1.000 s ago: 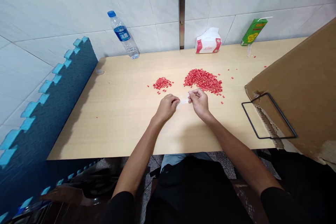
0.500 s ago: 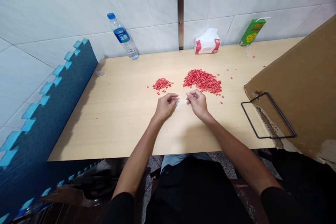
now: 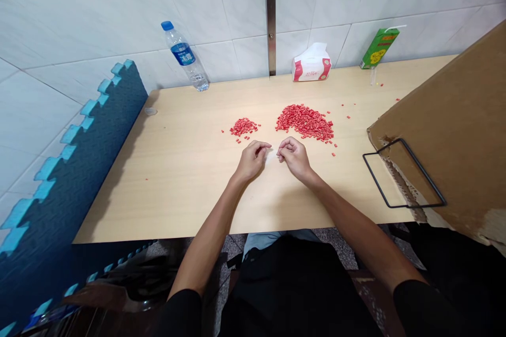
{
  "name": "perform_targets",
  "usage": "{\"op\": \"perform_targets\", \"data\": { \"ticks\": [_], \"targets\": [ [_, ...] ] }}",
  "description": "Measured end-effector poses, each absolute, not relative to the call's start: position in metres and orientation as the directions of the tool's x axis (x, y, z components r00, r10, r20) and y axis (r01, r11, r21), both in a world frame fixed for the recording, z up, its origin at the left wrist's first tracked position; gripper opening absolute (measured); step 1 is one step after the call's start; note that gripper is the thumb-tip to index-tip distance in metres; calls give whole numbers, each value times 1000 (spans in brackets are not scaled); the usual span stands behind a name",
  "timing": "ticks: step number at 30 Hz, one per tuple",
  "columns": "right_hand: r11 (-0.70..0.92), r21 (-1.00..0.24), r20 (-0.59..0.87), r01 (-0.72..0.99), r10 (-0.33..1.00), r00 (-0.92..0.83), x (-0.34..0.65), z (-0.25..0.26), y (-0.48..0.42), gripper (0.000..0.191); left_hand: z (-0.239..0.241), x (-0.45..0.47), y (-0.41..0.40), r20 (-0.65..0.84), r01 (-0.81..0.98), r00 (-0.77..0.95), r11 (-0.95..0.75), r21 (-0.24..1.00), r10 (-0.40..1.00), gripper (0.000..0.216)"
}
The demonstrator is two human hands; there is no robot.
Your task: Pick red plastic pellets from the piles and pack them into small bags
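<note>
My left hand [image 3: 250,159] and my right hand [image 3: 293,157] rest close together on the light wooden table [image 3: 177,179], fingers curled and pinching. Between their fingertips lies a small clear, whitish scrap [image 3: 272,154], perhaps a tiny plastic bag; both hands seem to grip it. Just beyond the right hand is a large pile of small red pellets [image 3: 305,120]. A smaller pile of red pellets [image 3: 243,126] lies beyond the left hand. Stray pellets are scattered around both piles.
Against the tiled wall stand a water bottle [image 3: 184,56], a tissue pack [image 3: 312,65] and a green drink carton [image 3: 379,47]. A cardboard sheet [image 3: 450,131] with a black wire frame [image 3: 403,174] covers the table's right end. Blue foam mats [image 3: 67,168] lean at the left.
The two hands have drawn closer together, and the clear scrap between them now shows much less than before. The piles have not moved.
</note>
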State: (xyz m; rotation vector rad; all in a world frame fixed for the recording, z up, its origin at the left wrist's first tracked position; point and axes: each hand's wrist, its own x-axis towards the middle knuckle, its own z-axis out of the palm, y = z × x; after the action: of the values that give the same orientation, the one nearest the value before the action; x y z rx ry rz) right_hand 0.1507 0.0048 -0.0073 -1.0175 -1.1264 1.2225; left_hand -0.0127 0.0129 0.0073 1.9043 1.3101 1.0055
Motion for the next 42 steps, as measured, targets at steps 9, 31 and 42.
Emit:
{"op": "perform_targets", "data": {
  "ticks": [9, 31, 42],
  "targets": [
    [61, -980, 60, -192, 998, 10, 150, -9, 6, 8, 1, -11, 14, 91, 282, 131, -125, 951, 987, 16],
    [-70, -932, -16, -355, 988, -153, 147, -9, 4, 23, 9, -7, 12, 91, 143, 22, -93, 985, 996, 21],
    [-177, -864, -25, -471, 950, -311, 144, 5, -3, 39, 8, 6, 4, 250, 124, -40, -243, 962, 967, 21]
  ]
}}
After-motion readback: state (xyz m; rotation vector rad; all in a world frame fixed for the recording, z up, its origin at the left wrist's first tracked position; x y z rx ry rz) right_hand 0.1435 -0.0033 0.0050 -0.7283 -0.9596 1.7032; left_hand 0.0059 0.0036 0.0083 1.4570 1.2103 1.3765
